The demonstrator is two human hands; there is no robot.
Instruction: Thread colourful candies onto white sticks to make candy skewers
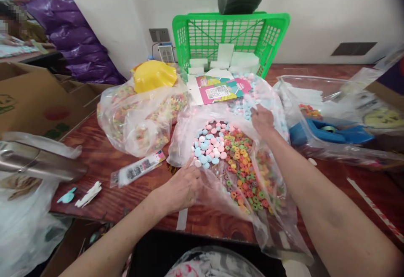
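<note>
Packing workshop, likely: green mesh plastic crate (205,17) beyond right hand (262,120), brown cardboard box (47,94) left of left hand (184,184).

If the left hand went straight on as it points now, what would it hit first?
Most likely the left hand would meet the pink, blue and white pieces just ahead; whether it already touches them is unclear.
</note>
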